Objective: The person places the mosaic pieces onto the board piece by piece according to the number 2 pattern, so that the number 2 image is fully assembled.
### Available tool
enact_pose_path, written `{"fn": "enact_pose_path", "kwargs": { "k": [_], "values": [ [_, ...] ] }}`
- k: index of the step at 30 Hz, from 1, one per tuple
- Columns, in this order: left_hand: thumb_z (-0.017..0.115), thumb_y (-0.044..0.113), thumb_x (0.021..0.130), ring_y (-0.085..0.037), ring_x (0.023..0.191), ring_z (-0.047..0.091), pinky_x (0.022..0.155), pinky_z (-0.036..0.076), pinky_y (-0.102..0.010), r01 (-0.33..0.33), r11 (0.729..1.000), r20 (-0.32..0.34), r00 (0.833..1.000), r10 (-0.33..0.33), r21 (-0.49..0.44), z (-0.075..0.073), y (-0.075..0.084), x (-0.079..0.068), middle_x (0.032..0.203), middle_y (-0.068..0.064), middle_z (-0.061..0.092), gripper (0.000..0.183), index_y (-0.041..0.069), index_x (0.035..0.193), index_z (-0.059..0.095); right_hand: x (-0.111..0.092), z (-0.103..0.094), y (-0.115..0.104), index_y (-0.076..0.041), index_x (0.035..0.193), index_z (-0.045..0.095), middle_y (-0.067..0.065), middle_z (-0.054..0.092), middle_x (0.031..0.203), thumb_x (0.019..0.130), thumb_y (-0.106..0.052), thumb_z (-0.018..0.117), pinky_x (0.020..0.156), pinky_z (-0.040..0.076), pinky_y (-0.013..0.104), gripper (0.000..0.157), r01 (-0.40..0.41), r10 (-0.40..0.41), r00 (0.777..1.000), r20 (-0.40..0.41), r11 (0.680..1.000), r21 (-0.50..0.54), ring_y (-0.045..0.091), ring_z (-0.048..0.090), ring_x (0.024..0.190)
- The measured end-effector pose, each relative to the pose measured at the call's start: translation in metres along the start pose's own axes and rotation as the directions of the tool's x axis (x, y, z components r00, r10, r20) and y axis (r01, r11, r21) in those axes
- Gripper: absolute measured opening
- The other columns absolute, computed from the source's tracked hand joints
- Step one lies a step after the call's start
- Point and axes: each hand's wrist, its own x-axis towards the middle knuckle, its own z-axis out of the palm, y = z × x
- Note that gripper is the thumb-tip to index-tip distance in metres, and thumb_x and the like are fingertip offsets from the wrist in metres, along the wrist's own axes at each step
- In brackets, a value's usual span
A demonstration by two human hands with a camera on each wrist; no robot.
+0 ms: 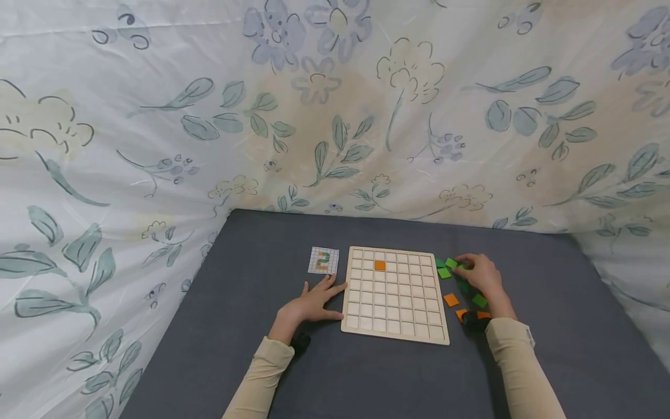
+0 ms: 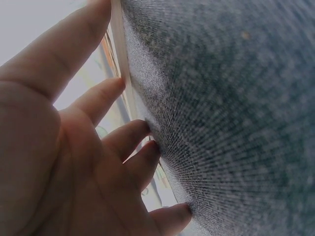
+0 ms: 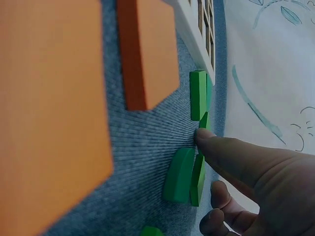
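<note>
Right hand (image 1: 481, 274) at the loose green tiles (image 1: 444, 273), right of centre in the frame, beside the gridded board (image 1: 394, 301) on the grey desk (image 1: 398, 375). Its thumb and forefinger are bent toward the tiles; whether they clamp one cannot be told. The left hand (image 1: 314, 302), fingers spread apart, touches the board's left edge, below the patterned card (image 1: 323, 261). One orange tile (image 1: 380, 265) occupies an upper cell. The step appears to be selecting a green tile; the next move probably calls for a secure pinch and a lift toward the grid.

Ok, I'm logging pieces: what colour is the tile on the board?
The tile is orange, clearest in the head view.
</note>
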Motion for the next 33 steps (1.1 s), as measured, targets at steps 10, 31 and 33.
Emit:
{"fn": "enact_pose_path", "kwargs": {
  "k": [10, 31, 33],
  "values": [
    [0.064, 0.042, 0.085, -0.028, 0.144, 0.005, 0.108, -0.002, -0.064, -0.007, 1.0, -0.004, 1.0, 0.007, 0.0, 0.0, 0.001, -0.001, 0.156, -0.011, 0.011, 0.075, 0.024, 0.148, 0.027, 0.001, 0.001, 0.002, -0.001, 0.116, 0.062, 0.025, 0.056, 0.105, 0.088, -0.023, 0.064, 0.074, 0.038, 0.055, 0.035, -0.007, 0.006, 1.0, -0.024, 1.0, -0.007, 0.038, 0.052, 0.09],
    [0.065, 0.043, 0.084, -0.027, 0.144, 0.005, 0.108, -0.002, -0.064, 0.003, 1.0, -0.003, 1.0, -0.003, 0.004, 0.001, 0.0, 0.0, 0.156, -0.009, 0.011, 0.076, 0.025, 0.148, 0.026, -0.005, -0.004, -0.014, -0.004, 0.116, 0.062, 0.022, 0.054, 0.103, 0.089, -0.025, 0.063, 0.077, 0.033, 0.056, 0.035, 0.056, -0.054, 0.997, -0.064, 0.998, 0.022, 0.036, 0.05, 0.092],
    [0.065, 0.043, 0.084, -0.028, 0.144, 0.005, 0.108, -0.002, -0.064, 0.0, 1.0, -0.005, 1.0, 0.0, 0.002, 0.001, 0.0, 0.0, 0.156, -0.01, 0.011, 0.076, 0.024, 0.148, 0.027, -0.005, -0.003, -0.016, -0.004, 0.116, 0.062, 0.022, 0.054, 0.103, 0.089, -0.025, 0.063, 0.076, 0.033, 0.055, 0.034, 0.062, -0.06, 0.996, -0.063, 0.998, 0.021, 0.036, 0.05, 0.091]
  ]
}}
